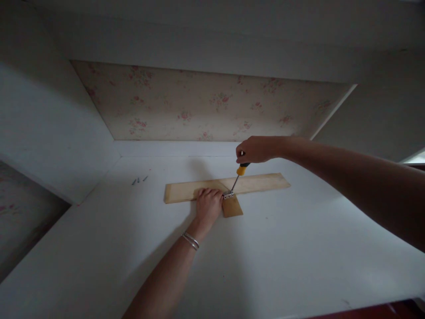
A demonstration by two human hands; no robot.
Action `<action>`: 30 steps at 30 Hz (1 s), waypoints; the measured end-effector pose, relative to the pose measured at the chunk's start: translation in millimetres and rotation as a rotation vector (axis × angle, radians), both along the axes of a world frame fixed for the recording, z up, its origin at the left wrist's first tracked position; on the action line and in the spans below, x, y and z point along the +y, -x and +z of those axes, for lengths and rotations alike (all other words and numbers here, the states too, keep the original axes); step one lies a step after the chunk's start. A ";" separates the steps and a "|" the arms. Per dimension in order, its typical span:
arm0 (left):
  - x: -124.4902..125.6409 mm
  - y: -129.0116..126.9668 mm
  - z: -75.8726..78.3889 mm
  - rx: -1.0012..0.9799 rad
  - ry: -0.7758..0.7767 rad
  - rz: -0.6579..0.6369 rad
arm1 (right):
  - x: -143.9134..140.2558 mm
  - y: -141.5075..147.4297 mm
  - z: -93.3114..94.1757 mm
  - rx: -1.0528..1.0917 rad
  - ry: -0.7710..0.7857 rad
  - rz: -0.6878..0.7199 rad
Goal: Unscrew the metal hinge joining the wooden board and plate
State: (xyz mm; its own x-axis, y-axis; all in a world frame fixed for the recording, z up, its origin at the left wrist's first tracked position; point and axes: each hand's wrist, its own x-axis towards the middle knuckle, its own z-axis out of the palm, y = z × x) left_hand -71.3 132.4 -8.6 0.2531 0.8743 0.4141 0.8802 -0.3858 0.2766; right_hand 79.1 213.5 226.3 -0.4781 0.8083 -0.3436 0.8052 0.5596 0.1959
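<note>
A long pale wooden board (265,182) lies flat on the white surface, and a shorter, browner wood piece (233,208) sticks out from its front edge. A small metal hinge (228,195) spans the joint between the two. My right hand (255,149) is closed round a yellow-and-black screwdriver (241,170), which slants down so that its tip meets the hinge. If a screw sits under the tip, it is too small to make out. With bent fingers, my left hand (210,204) holds the long board down just left of the hinge; its thumb side is at the short piece.
Several loose screws (138,180) lie on the white surface (292,248) to the left of the board. Behind stands a panel with floral wallpaper (186,106), framed by white walls. Something dark red (375,311) shows past the front right edge.
</note>
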 end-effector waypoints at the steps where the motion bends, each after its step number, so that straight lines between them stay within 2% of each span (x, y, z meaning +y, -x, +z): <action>1: 0.0 0.1 0.0 0.001 0.005 -0.003 | 0.3 -2.1 0.0 0.067 0.019 0.064; 3: -0.2 0.3 0.3 -0.002 0.011 -0.007 | 0.8 -5.1 0.3 0.154 0.060 0.082; 6: -0.5 0.6 0.7 -0.012 0.005 -0.011 | 0.8 -4.3 1.2 0.088 0.085 -0.155; 8: -0.7 0.6 0.9 -0.015 0.002 -0.008 | 0.4 -2.4 1.4 0.023 0.065 -0.216; 9: -0.7 0.6 1.0 -0.013 0.004 -0.009 | 0.2 -1.8 1.2 0.022 0.050 -0.176; 12: -0.5 0.6 1.1 -0.007 0.009 -0.008 | 0.8 -2.3 -1.2 0.129 0.030 0.083; 14: -0.3 0.5 1.1 -0.009 0.004 -0.010 | 1.7 -2.8 -3.1 0.169 -0.004 0.175; 19: -0.3 0.2 0.9 -0.014 0.005 -0.013 | 1.5 -1.2 -3.7 -0.045 -0.074 -0.017; 21: -0.4 0.0 0.8 -0.016 0.006 -0.008 | 0.2 -1.8 -3.3 -0.018 -0.071 0.048; 24: -0.6 -0.2 1.0 -0.010 0.005 -0.005 | -2.1 -2.2 -3.2 0.149 -0.039 0.185; 25: -0.7 -0.2 1.2 -0.008 0.007 -0.003 | -3.2 -1.4 -2.9 0.159 -0.031 0.159; 28: -1.2 0.3 1.7 -0.007 0.007 0.001 | -6.5 1.9 -1.0 0.040 -0.044 -0.046; 30: -1.3 0.6 1.8 -0.011 0.006 -0.006 | -8.0 1.3 0.0 -0.015 -0.057 -0.087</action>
